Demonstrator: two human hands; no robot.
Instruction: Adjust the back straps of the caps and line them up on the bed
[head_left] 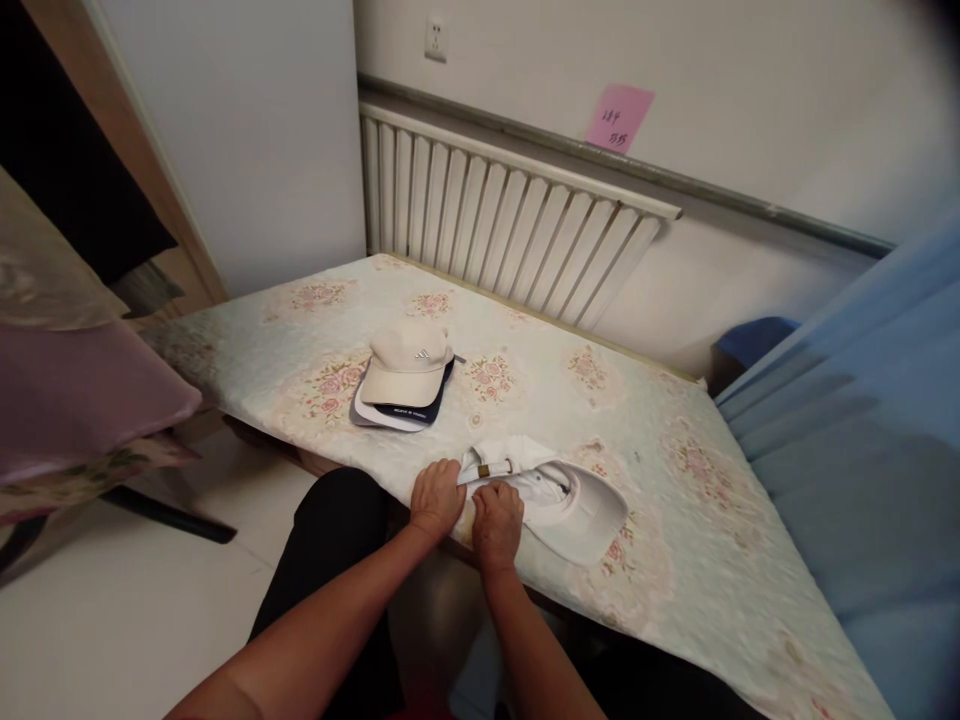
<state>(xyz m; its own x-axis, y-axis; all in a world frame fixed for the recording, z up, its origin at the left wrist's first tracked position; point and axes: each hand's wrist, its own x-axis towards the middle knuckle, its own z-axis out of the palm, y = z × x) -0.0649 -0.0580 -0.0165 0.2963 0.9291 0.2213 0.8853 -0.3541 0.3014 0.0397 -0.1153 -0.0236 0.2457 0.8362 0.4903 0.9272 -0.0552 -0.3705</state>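
Observation:
A white cap (570, 500) lies upside down at the near edge of the mattress (675, 480), brim pointing right. My left hand (436, 497) and my right hand (496, 520) sit side by side on its back end, fingers curled closed on the white strap beside the brass buckle (484, 470). Farther back, a beige cap (409, 365) tops a small stack of caps, with a navy one (409, 410) and a white brim showing under it.
The flowered mattress runs from the left to the lower right. A white radiator (495, 220) stands against the back wall under a pink note (619, 117). Blue fabric (862, 440) hangs at the right. Pillows (75, 390) lie at the left.

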